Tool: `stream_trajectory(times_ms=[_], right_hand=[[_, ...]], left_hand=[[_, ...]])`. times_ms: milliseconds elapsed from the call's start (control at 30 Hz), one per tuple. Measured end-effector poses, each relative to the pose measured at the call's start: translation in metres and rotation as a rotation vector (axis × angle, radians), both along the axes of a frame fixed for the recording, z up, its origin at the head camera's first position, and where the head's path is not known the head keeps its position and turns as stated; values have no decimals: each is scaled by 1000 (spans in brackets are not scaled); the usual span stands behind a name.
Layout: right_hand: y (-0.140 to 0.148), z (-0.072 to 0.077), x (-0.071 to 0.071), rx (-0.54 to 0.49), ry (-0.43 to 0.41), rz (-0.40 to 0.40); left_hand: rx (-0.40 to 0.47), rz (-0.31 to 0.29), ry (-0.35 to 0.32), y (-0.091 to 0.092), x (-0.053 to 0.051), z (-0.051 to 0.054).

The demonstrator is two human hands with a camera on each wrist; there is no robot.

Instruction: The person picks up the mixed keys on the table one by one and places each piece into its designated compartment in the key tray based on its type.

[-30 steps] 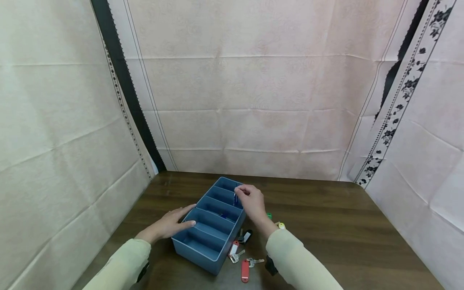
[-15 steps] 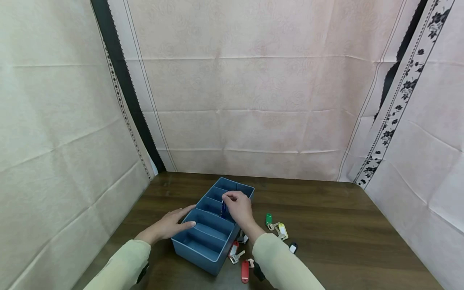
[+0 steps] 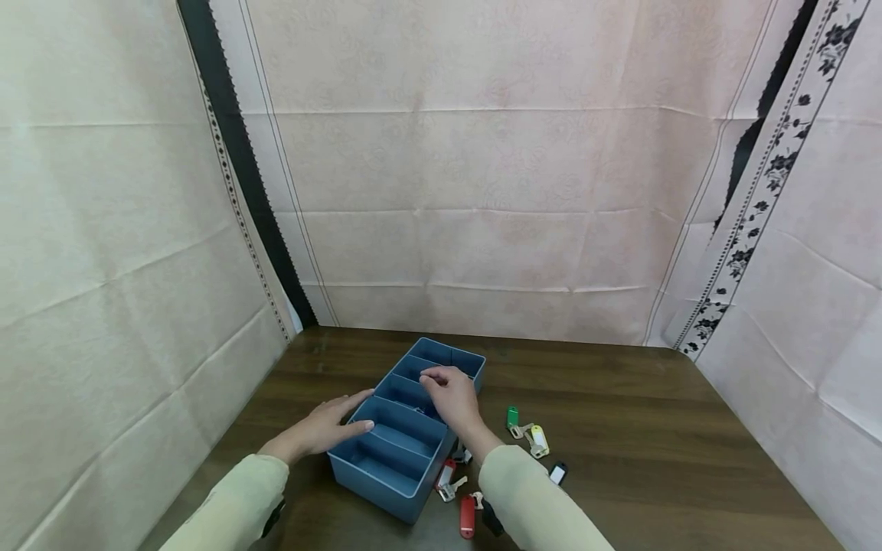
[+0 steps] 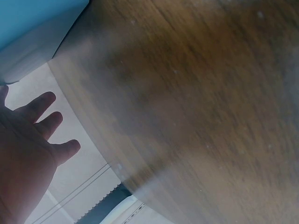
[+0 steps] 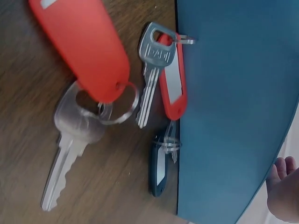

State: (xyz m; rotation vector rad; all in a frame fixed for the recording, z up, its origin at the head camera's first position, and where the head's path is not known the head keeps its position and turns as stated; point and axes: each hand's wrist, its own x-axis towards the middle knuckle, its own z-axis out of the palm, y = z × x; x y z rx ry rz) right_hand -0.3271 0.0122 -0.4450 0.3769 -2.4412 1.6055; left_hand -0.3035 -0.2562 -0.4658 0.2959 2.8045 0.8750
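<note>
Six key tags (image 3: 467, 519) outside one blue box (image 3: 375, 488), left grip (image 3: 318, 425) wide, right grip (image 3: 455, 396) unclear

Head view: looks like smooth plastic on the box (image 3: 375, 487) at 6 o'clock, creased matt cloth on the drape (image 3: 444, 161) at 12, grained wood on the table (image 3: 620, 428). Right wrist view: shows metal on the key (image 5: 71, 141) at 8, smooth plastic on the tag (image 5: 85, 51) at 10.
</note>
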Motion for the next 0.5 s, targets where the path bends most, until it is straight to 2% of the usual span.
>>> stream_trajectory(times_ms=[233,500], right_hand=[[10,1,0,-10,13,-32],[25,6,-4,-6,-14,-66]], left_hand=[[5,-16,8,-1,1,0],[6,-15,8,-1,1,1]])
